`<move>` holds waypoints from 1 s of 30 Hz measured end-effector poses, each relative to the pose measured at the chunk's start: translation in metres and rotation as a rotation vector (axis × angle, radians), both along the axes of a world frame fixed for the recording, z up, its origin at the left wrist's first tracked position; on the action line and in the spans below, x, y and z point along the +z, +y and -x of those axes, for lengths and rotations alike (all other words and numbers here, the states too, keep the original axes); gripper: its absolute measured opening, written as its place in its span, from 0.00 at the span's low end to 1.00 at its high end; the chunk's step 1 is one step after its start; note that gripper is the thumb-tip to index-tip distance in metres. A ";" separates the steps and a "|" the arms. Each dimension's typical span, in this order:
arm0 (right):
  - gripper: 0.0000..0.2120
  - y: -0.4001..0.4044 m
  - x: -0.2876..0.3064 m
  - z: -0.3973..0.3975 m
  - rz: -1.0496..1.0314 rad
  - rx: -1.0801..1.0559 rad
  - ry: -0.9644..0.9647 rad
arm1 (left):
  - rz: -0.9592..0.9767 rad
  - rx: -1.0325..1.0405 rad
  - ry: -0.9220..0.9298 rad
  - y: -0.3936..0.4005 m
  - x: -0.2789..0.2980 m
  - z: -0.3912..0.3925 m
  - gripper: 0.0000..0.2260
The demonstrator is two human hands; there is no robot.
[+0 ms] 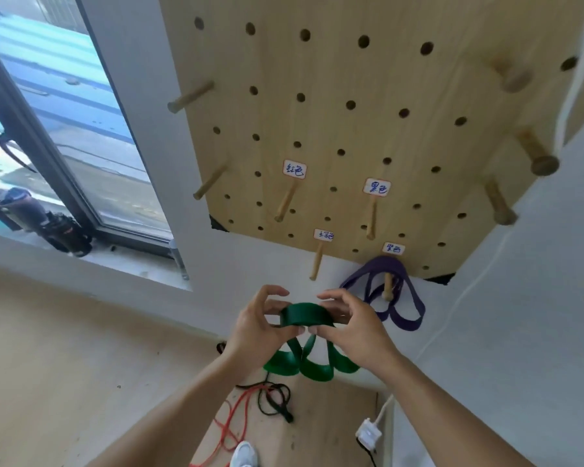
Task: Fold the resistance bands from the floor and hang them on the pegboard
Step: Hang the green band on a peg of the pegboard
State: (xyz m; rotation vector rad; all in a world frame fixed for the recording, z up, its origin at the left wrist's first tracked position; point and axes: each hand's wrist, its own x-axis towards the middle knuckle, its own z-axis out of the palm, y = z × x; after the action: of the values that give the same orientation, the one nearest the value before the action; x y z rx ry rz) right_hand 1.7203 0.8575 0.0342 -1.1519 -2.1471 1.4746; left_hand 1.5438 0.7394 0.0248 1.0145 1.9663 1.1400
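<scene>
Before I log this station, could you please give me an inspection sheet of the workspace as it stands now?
Surface: wooden pegboard on a white wall, several pegs, four with handwritten labels.
Job's things: green band folded into loops, held below the green-labelled peg; purple band hanging on its peg; red band and black band on the floor.
Clutter: dark bottles on the windowsill.
Grippers: left hand and right hand both pinch the green band.
Cables: white cord and plug by the wall.
Surroundings: window, wooden floor, a white shoe.
</scene>
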 end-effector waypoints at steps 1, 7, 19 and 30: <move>0.23 0.006 -0.002 0.003 0.004 -0.021 -0.003 | 0.001 -0.010 -0.002 0.009 -0.001 0.004 0.26; 0.22 0.040 -0.008 0.024 -0.004 -0.121 -0.012 | -0.026 -0.098 0.010 0.064 -0.005 0.033 0.25; 0.22 0.071 -0.018 0.046 0.005 -0.267 -0.104 | 0.136 -0.409 0.206 0.127 -0.006 0.079 0.25; 0.15 0.098 -0.037 0.066 0.061 -0.366 -0.016 | 0.020 -0.320 0.134 0.162 -0.029 0.079 0.29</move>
State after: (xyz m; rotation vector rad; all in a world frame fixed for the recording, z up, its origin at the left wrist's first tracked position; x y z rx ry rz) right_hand 1.6545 0.9555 -0.0028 -1.4872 -1.7876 1.3734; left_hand 1.4648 0.9010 -0.0045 1.3673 1.8267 0.8937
